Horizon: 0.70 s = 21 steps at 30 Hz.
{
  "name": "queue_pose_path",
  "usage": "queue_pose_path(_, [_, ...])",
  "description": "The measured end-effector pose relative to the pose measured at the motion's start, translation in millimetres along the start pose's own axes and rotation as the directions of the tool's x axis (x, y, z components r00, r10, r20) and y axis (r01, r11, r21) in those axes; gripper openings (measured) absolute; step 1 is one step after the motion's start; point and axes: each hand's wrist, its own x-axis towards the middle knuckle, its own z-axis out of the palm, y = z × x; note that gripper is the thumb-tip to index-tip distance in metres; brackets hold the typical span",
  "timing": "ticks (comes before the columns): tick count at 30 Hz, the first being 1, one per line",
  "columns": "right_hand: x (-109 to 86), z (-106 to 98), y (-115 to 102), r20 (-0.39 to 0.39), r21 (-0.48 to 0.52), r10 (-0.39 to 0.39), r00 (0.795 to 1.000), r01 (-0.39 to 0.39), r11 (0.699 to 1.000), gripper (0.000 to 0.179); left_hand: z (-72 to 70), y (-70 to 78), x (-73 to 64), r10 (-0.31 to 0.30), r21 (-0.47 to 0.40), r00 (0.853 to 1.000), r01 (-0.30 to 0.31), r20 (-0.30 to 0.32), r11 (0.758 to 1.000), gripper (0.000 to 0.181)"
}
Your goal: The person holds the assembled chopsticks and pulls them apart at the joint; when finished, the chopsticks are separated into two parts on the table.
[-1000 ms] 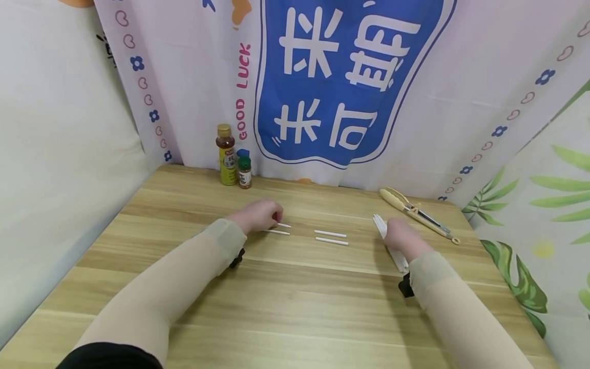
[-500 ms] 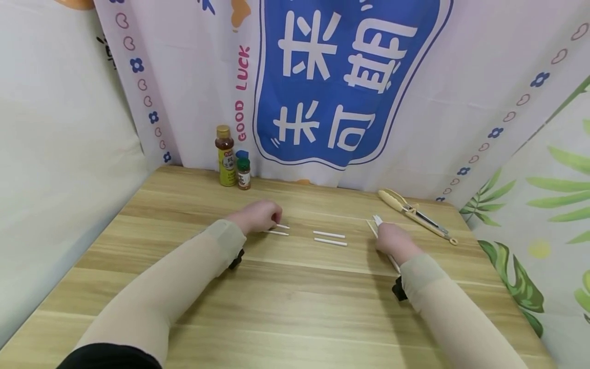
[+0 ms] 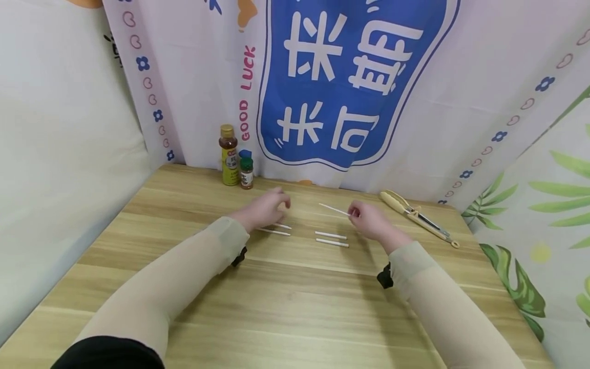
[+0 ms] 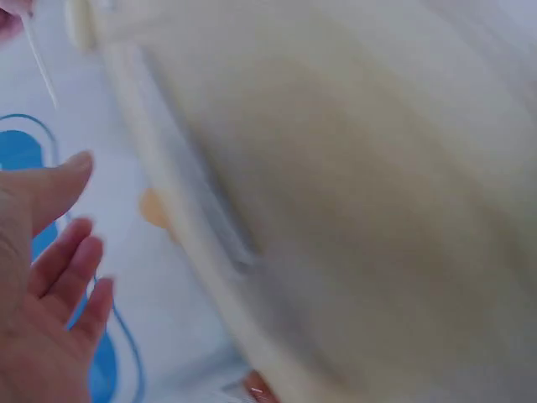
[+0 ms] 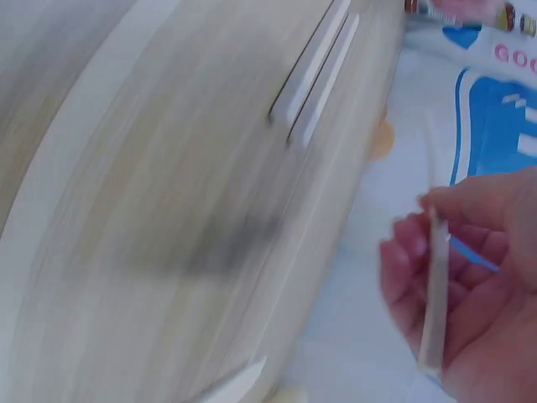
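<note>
My right hand (image 3: 372,221) pinches a thin white stick (image 3: 334,209) above the table, one end pointing left. In the right wrist view the stick (image 5: 435,294) runs from the fingertips across the palm. My left hand (image 3: 264,207) hovers with its thumb and fingers apart, holding nothing. Beneath it lie two white sticks (image 3: 275,232), partly hidden by the hand. Two more white sticks (image 3: 332,242) lie side by side between the hands. A white shape (image 5: 239,384) is cut off at the bottom of the right wrist view; the left wrist view is blurred.
Yellow-handled tongs (image 3: 417,216) lie at the back right of the wooden table (image 3: 286,307). At the back left stand a yellow-labelled bottle (image 3: 229,161) and a small green-capped jar (image 3: 246,174). A printed cloth (image 3: 405,138) hangs behind the table.
My right hand has drawn a stick from the bundle on the right and carried it leftward. My left hand has let go of a stick and risen, its fingers spreading.
</note>
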Motion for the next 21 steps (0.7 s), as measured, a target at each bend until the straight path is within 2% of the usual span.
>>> queue_pose_path(2, [4.7, 5, -9, -0.012, 0.030, -0.040, 0.999, 0.041, 0.999, 0.004, -3.5, 10.9, 2.1, 0.044, 0.019, 0.997, -0.043, -0.061, 0.999, 0.028])
queue_pose_path(4, [8.9, 10, -20, -0.012, 0.060, -0.065, 0.998, 0.065, 0.996, 0.004, -6.3, 22.8, 3.3, 0.099, 0.053, 0.991, -0.094, -0.088, 0.994, 0.035])
queue_pose_path(7, [13.7, 16, -37, -0.014, 0.084, -0.086, 0.996, 0.087, 0.993, 0.004, -6.6, 38.3, 3.8, 0.159, 0.107, 0.984, -0.150, -0.080, 0.983, 0.039])
queue_pose_path(9, [15.9, 19, -47, -0.020, 0.095, -0.103, 0.994, 0.104, 0.990, 0.004, -4.9, 45.4, 3.5, 0.180, 0.138, 0.981, -0.169, -0.071, 0.976, 0.034])
queue_pose_path(14, [18.2, 22, -64, -0.047, 0.092, -0.152, 0.987, 0.156, 0.984, 0.005, -0.6, 54.1, 2.3, 0.198, 0.188, 0.977, -0.179, -0.085, 0.966, 0.017])
queue_pose_path(18, [17.2, 22, -66, -0.067, 0.022, -0.202, 0.977, 0.204, 0.979, 0.011, -1.6, 56.1, 1.6, 0.190, 0.179, 0.977, -0.171, -0.097, 0.969, 0.017])
queue_pose_path(21, [14.7, 20, -65, -0.110, -0.036, -0.263, 0.959, 0.260, 0.965, 0.011, -5.1, 57.4, 1.1, 0.192, 0.166, 0.977, -0.175, -0.093, 0.970, 0.018])
